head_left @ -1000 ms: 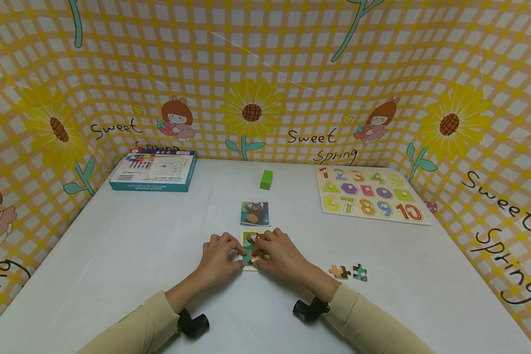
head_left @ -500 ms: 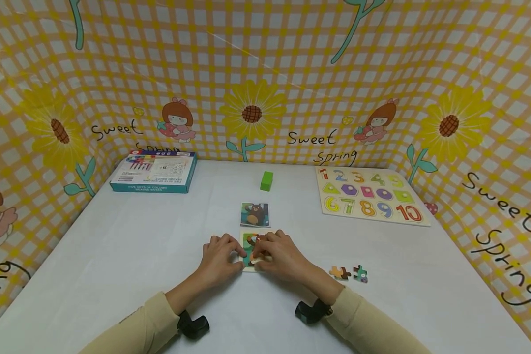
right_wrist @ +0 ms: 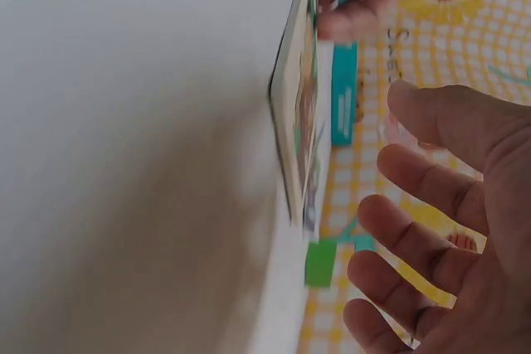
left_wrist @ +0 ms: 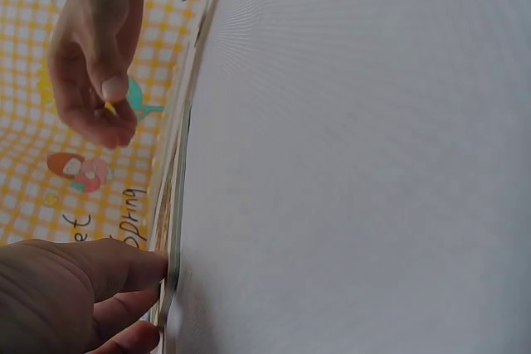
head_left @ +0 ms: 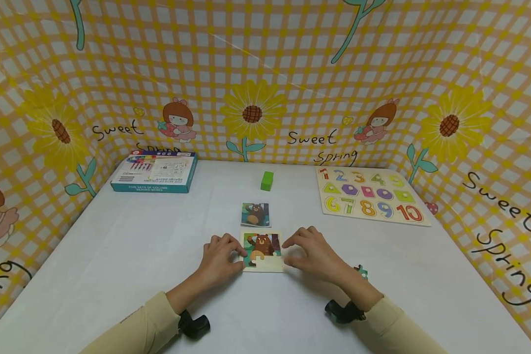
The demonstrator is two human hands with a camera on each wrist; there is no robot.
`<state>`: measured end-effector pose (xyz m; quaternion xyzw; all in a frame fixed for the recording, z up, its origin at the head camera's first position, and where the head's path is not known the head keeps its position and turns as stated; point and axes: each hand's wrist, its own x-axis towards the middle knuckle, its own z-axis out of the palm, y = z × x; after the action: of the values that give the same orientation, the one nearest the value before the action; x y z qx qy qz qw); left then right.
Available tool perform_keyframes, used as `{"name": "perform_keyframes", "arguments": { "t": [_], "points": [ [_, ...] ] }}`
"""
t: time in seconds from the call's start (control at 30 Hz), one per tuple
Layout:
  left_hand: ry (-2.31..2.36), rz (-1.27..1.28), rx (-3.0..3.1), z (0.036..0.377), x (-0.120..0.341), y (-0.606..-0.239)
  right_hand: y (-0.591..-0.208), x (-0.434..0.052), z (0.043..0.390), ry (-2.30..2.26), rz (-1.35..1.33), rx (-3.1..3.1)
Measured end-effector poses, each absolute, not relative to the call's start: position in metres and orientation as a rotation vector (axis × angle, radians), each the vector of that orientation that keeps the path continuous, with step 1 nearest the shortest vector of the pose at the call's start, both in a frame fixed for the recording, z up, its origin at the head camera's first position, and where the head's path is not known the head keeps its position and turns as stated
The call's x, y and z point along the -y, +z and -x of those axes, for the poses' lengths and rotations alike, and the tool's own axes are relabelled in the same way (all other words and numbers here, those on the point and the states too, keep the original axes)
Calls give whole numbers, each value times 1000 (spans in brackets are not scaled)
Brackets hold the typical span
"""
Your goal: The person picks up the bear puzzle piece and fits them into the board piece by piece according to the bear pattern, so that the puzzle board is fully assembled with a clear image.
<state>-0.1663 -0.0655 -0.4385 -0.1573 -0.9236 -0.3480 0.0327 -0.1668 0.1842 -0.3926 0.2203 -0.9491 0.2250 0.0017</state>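
- A white surface is seen, walled on 3 sides by a yellow checked backdrop printed with sunflowers and the words "Sweet Spring"
- A number board with coloured digits up to 10 is laid flat at the far right of the surface
- A teal box is laid flat at the far left, near the backdrop
- A bear puzzle is placed at the near middle of the surface, between the 2 hands; its upper part shows a brown bear, while its lower right part is bare and pale
- A bear picture card is laid just beyond the puzzle, apart from it
- The left hand is set at the puzzle's left edge, its fingertips touching that edge; its grip is narrow, with fingers curled against the edge
- The right hand is held just beside the puzzle's right edge, apart from it, with a wide grip on nothing and fingers relaxed
- A green block is stood at the far middle
- 1 loose puzzle piece is partly hidden behind the right wrist
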Motion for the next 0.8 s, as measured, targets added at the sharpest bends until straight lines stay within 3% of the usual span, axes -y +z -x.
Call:
{"name": "perform_keyframes", "arguments": {
  "t": [0.8],
  "points": [
    [-1098, 487, 2832, 166, 66, -439, -405, -290, 140, 544, -546, 3001]
  ]
}}
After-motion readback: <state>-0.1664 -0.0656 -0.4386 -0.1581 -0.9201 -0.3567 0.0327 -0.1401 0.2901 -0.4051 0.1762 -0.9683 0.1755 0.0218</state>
